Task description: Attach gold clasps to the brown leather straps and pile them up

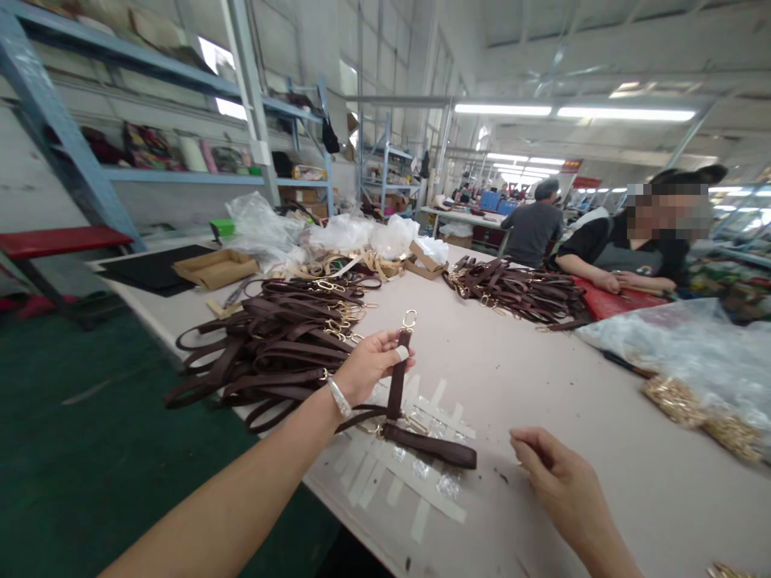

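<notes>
My left hand [366, 368] pinches a dark brown leather strap [397, 387] near its upper end, where a gold snap hook [410, 319] sticks up past the fingers. Below, the strap meets a thicker padded brown piece [430, 446] that rests on taped strips and clear film [418, 504] on the table. Off to the right, my right hand [560, 482] hovers low over the tabletop, apart from the strap. Its thumb and fingertips are pressed together; whether anything small is between them is hidden. A heap of brown straps with gold fittings [265, 345] lies left of my left hand.
Another strap pile [518, 289] lies at the far side, near a seated person [638, 249] with both hands on a red surface. Gold hardware in plastic bags [675, 401] sits at the right. A cardboard tray [217, 269] and crumpled plastic [349, 233] stand at the back left.
</notes>
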`<state>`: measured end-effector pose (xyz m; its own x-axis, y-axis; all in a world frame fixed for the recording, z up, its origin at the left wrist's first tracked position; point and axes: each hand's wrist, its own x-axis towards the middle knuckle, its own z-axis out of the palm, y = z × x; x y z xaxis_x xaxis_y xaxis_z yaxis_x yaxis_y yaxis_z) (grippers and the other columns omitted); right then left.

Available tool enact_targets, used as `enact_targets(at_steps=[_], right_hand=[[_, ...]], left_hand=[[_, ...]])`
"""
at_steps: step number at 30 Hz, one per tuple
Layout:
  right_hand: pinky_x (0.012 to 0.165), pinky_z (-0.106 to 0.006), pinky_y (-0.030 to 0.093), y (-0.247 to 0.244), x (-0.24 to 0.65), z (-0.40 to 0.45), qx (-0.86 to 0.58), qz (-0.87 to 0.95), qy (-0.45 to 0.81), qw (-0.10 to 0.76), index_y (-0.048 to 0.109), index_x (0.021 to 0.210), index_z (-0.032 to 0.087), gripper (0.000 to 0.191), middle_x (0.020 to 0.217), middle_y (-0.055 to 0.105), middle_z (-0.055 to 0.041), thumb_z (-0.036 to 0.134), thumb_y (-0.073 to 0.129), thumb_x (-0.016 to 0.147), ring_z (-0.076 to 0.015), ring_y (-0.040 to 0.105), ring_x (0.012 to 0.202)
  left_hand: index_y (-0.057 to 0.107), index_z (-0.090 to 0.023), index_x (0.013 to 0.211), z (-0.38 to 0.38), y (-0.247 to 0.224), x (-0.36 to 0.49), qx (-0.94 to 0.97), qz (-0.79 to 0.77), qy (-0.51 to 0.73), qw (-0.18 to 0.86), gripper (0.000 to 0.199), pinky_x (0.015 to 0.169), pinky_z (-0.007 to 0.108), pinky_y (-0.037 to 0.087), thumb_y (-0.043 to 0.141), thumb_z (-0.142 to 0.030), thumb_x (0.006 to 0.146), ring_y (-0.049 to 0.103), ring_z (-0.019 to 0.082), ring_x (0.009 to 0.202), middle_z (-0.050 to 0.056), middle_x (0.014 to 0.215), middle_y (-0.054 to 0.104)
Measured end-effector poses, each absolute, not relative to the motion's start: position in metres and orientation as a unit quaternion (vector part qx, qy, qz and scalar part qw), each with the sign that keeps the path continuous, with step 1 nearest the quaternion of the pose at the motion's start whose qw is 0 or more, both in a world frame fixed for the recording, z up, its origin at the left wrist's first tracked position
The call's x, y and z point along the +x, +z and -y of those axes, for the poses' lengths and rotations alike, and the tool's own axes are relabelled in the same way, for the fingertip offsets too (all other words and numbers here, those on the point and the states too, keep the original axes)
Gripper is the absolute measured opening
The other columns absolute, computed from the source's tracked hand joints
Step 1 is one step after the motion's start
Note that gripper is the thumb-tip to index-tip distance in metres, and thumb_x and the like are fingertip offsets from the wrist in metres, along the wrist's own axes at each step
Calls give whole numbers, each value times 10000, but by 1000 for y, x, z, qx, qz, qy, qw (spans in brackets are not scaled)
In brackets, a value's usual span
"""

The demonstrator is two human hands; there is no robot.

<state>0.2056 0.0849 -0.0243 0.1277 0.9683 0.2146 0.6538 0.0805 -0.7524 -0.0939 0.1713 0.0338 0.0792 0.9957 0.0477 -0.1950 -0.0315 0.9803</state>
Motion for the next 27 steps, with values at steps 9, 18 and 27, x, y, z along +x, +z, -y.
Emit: enact_targets(at_steps=[9,18,27], right_hand=[[655,-277,573,-1,167,-40,-591,505,353,521,749,876,185,372,691,687,-37,522,758,720,-202,659,699],[615,-271,553,-5,160,-22,-605,452,368,543,742,772,198,368,607,637,-15,553,776,678,-188,614,622],[630,-277,583,-21,184,-14,-595,477,367,533,764,800,184,341,632,686,-49,503,797,684,-213,668,648]], left_hand=[[684,-171,926,-167,57,-73,294,-234,668,642,94,889,295,568,658,-106,862,694,99,756,-17,801,703],[626,-141,795,-202,94,-83,183,-190,737,623,271,911,302,562,438,-13,942,677,82,693,-13,699,673],[708,-95,970,-147,117,-54,379,-251,612,647,155,515,202,530,628,-55,844,667,121,575,59,792,717]])
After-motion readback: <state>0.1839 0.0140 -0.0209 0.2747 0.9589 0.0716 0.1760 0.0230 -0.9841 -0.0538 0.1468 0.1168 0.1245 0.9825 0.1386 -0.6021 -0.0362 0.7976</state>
